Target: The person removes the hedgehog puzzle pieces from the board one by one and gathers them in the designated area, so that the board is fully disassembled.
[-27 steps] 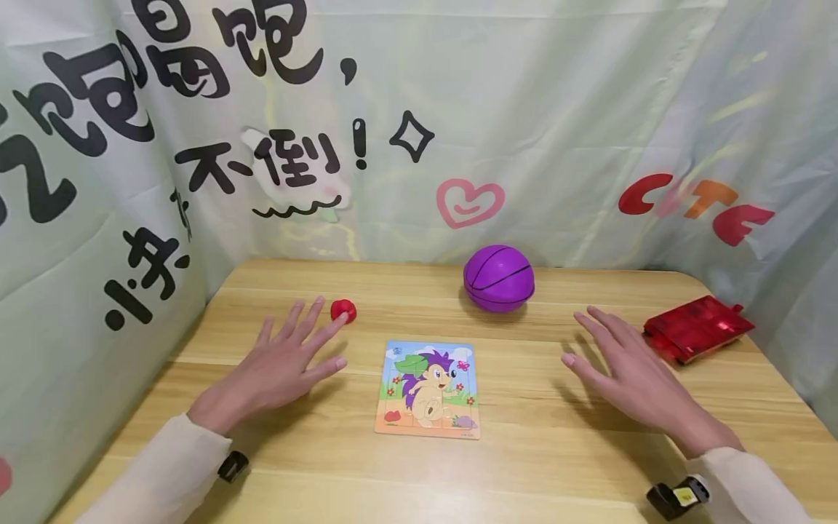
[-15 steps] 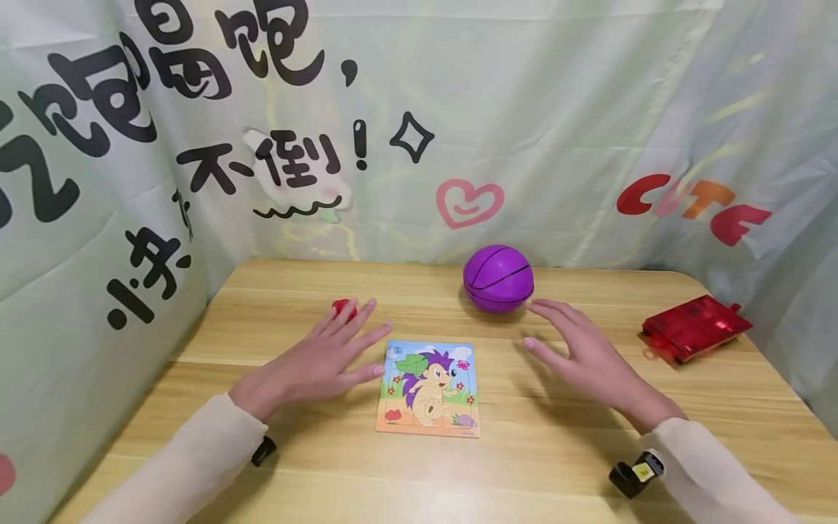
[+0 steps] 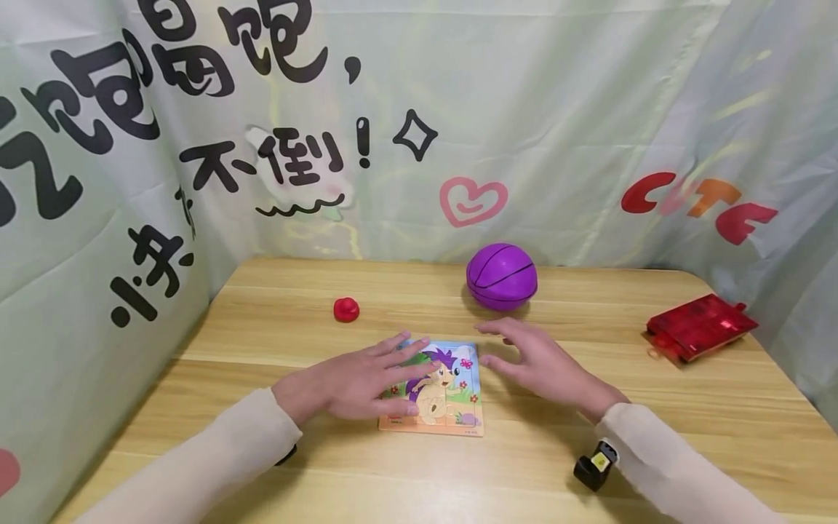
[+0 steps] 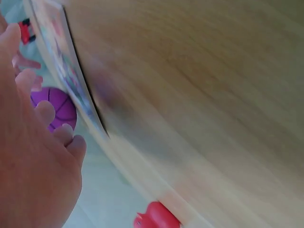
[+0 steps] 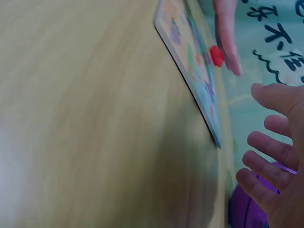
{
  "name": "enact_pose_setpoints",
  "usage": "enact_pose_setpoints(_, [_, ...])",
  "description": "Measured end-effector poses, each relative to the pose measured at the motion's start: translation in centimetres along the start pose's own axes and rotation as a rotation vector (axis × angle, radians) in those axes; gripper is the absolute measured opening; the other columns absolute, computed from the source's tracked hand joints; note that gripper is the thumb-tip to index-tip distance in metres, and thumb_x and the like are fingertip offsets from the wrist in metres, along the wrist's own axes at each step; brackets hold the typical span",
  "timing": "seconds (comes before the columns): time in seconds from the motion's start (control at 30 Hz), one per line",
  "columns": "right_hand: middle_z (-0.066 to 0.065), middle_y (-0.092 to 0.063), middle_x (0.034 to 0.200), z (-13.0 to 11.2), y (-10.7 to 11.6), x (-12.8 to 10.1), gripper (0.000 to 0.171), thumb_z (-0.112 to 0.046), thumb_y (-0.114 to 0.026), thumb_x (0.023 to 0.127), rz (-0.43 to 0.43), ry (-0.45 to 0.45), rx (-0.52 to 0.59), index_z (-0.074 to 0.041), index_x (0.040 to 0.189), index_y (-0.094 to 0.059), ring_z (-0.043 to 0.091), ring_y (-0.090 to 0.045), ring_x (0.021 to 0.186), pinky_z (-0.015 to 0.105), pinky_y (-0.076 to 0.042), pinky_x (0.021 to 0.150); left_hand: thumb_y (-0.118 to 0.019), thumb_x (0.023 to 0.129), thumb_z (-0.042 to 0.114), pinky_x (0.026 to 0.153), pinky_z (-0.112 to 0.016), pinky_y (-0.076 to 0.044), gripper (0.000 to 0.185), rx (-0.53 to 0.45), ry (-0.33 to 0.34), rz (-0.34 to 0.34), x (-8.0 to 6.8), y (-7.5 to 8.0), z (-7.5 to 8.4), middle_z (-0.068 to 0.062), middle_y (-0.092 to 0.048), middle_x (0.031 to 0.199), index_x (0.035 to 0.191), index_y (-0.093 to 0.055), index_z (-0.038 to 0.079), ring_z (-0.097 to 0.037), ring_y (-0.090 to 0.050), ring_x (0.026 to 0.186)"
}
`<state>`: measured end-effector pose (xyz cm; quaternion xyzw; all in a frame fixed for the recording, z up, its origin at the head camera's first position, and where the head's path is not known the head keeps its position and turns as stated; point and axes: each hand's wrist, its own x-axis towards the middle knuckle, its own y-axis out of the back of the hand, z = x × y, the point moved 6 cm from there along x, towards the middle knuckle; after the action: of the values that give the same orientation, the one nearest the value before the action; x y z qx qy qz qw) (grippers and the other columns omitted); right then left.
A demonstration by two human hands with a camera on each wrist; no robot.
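A square picture puzzle (image 3: 461,407) with a purple-spined hedgehog lies flat on the table. My left hand (image 3: 360,378) hovers over its left part, fingers spread and fairly straight, and hides some of the picture. To the right of the puzzle, my right hand (image 3: 546,364) is held above the table with loosely bent fingers and nothing in them. The right wrist view shows a gap between the left hand (image 5: 227,33) and the puzzle (image 5: 190,61). In the left wrist view, the puzzle (image 4: 66,61) appears edge-on beyond the left hand (image 4: 33,166).
Behind the puzzle stands a purple ball (image 3: 501,276) with black lines. A small red rounded object (image 3: 346,310) sits at the back left. Toward the right edge lies a shiny red flat pack (image 3: 700,327). A printed curtain (image 3: 556,131) hangs behind the wooden table (image 3: 366,473).
Both hands have moved inward: the left hand to the right, over the puzzle, and the right hand to the left, close to its right edge. The red object is uncovered. The puzzle stays in place.
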<state>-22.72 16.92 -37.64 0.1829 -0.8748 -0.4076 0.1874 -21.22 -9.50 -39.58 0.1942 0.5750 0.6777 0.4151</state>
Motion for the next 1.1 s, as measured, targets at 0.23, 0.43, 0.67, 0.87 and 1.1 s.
enact_pose_setpoints(0.23, [0.006, -0.066, 0.151, -0.8, -2.3, 0.8, 0.055, -0.025, -0.080, 0.102, -0.110, 0.005, -0.026, -0.012, 0.152, -0.063, 0.031, -0.064, 0.139, 0.054, -0.055, 0.114, -0.043, 0.108, 0.074, 0.137, -0.056, -0.020, 0.072, 0.053, -0.076, -0.069, 0.8, -0.8, 1.2, 0.007, -0.003, 0.185, 0.172, -0.023, 0.048, -0.032, 0.002, 0.172])
enact_pose_setpoints(0.43, [0.006, -0.067, 0.147, -0.9, -3.2, 1.2, 0.054, -0.024, -0.082, 0.101, -0.148, 0.005, -0.064, -0.012, 0.150, -0.063, 0.031, -0.061, 0.140, 0.057, -0.050, 0.118, -0.043, 0.110, 0.069, 0.138, -0.055, -0.017, 0.066, 0.067, -0.087, -0.115, 1.2, -1.5, 1.4, 0.004, -0.006, 0.185, 0.171, -0.024, 0.050, -0.032, 0.000, 0.172])
enact_pose_setpoints(0.67, [0.006, -0.067, 0.145, -0.6, -3.8, 1.5, 0.055, -0.026, -0.084, 0.099, -0.162, 0.006, -0.083, -0.011, 0.149, -0.065, 0.031, -0.060, 0.137, 0.058, -0.049, 0.119, -0.042, 0.112, 0.066, 0.138, -0.059, -0.012, 0.065, 0.050, -0.094, -0.121, 1.2, -2.1, 1.1, 0.003, -0.006, 0.185, 0.172, -0.023, 0.050, -0.033, 0.002, 0.172])
enact_pose_setpoints(0.87, [0.007, -0.069, 0.141, -0.9, -3.8, 1.9, 0.057, -0.026, -0.086, 0.097, -0.163, -0.005, -0.109, -0.007, 0.147, -0.065, 0.029, -0.062, 0.133, 0.055, -0.052, 0.116, -0.042, 0.112, 0.065, 0.137, -0.062, -0.010, 0.065, 0.045, -0.107, -0.114, 1.3, -2.3, 1.1, 0.003, -0.005, 0.185, 0.172, -0.023, 0.049, -0.033, 0.003, 0.172])
enact_pose_setpoints(1.1, [0.011, -0.071, 0.139, -1.7, -3.6, 2.5, 0.060, -0.026, -0.088, 0.095, -0.175, -0.043, -0.177, -0.002, 0.145, -0.066, 0.033, -0.064, 0.134, 0.054, -0.053, 0.115, -0.043, 0.111, 0.067, 0.137, -0.062, -0.013, 0.066, 0.069, -0.106, -0.096, 1.4, -2.1, 1.1, 0.004, -0.007, 0.186, 0.172, -0.024, 0.049, -0.033, -0.001, 0.172])
